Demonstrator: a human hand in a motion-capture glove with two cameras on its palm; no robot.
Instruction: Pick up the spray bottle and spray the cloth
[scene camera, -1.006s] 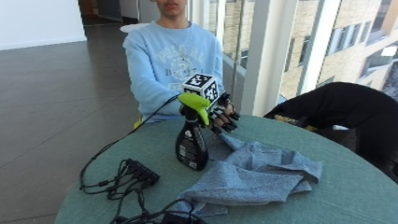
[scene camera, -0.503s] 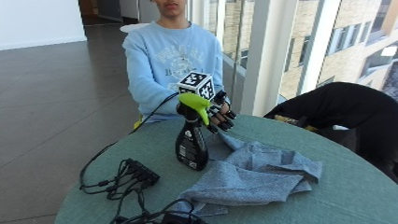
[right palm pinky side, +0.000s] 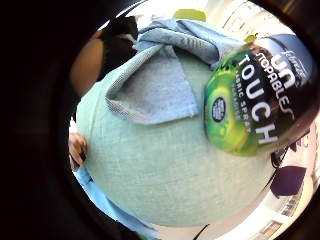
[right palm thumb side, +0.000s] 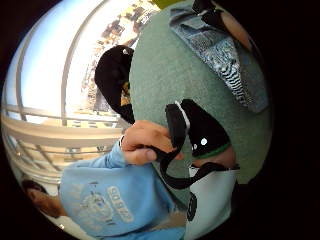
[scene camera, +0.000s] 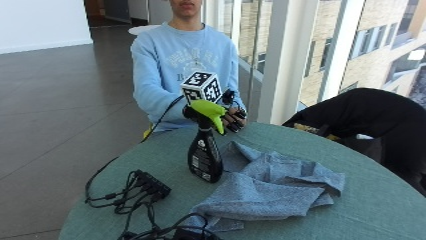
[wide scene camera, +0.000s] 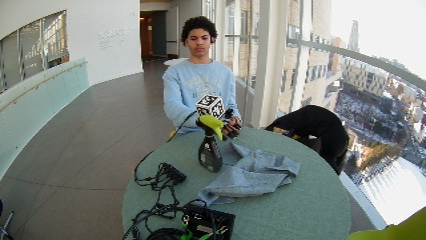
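Observation:
A black spray bottle (scene camera: 205, 155) with a lime-green trigger head stands upright on the round green table (scene camera: 373, 210). My gloved right hand (scene camera: 234, 119) hovers just behind and to the right of the trigger head, its fingers loosely curled downward and holding nothing. In the little finger side palm view the bottle's label (right palm pinky side: 260, 95) looms close to the palm. A crumpled blue-grey cloth (scene camera: 273, 190) lies on the table right beside the bottle's base. The wide outside view shows the same bottle (wide scene camera: 210, 152), cloth (wide scene camera: 253, 172) and hand (wide scene camera: 231, 127).
Black cables and a power strip (scene camera: 143, 187) lie on the table's left side, with a black box (wide scene camera: 206, 222) at its near edge. A black jacket (scene camera: 359, 112) drapes a chair at the far right. The person's bare left hand (right palm thumb side: 142, 142) rests at the table's far edge.
My right hand has drifted left and slightly up, closer to the bottle's trigger head. Neither the bottle nor the cloth has moved.

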